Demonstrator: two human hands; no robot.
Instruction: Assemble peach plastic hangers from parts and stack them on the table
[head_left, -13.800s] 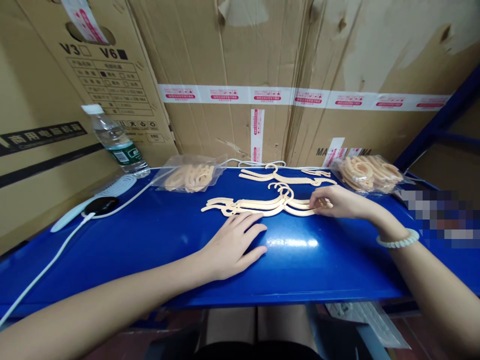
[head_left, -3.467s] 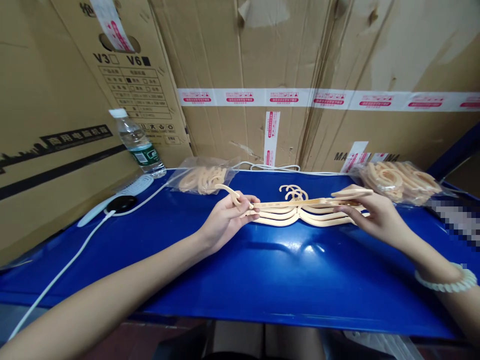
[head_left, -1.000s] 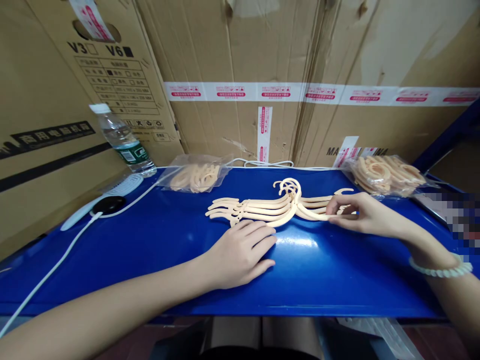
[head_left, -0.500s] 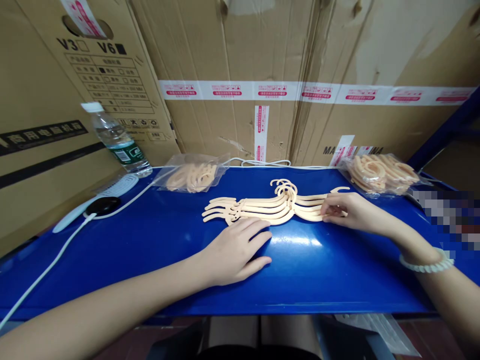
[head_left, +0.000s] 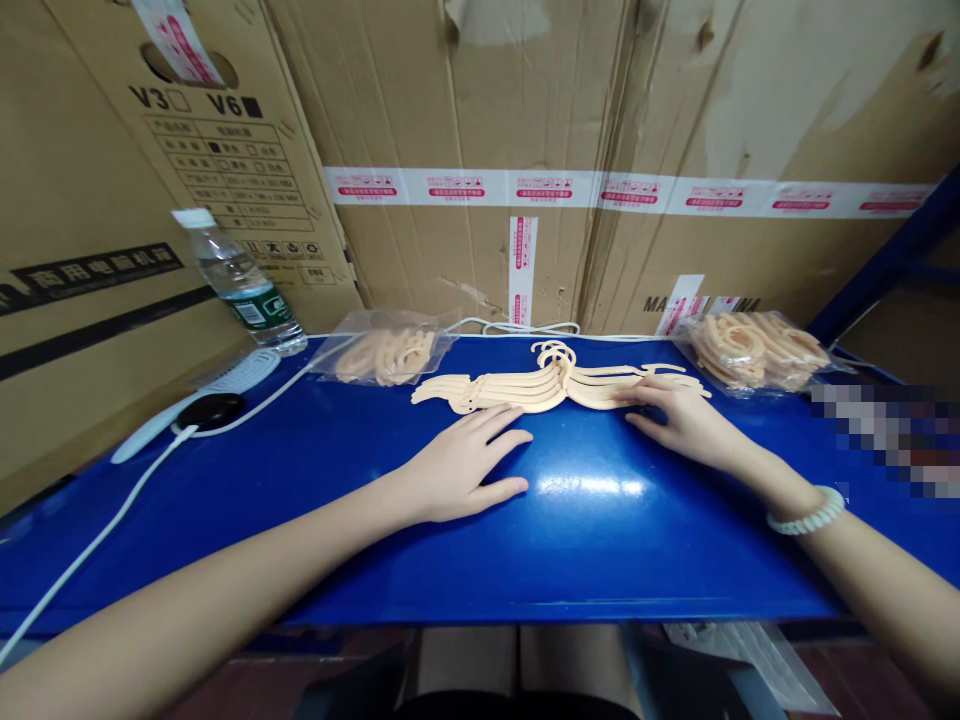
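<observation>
Hanger row (head_left: 538, 394): shifted away from you, now more compact | your left hand (head_left: 459, 466): spread, ungripping, along its near edge | your right hand (head_left: 684, 421): at its right side, grip indeterminable

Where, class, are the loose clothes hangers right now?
In the head view, the loose clothes hangers lie near the middle of the blue table, in front of the taped cardboard, with the left hand and right hand at their near side.
</observation>
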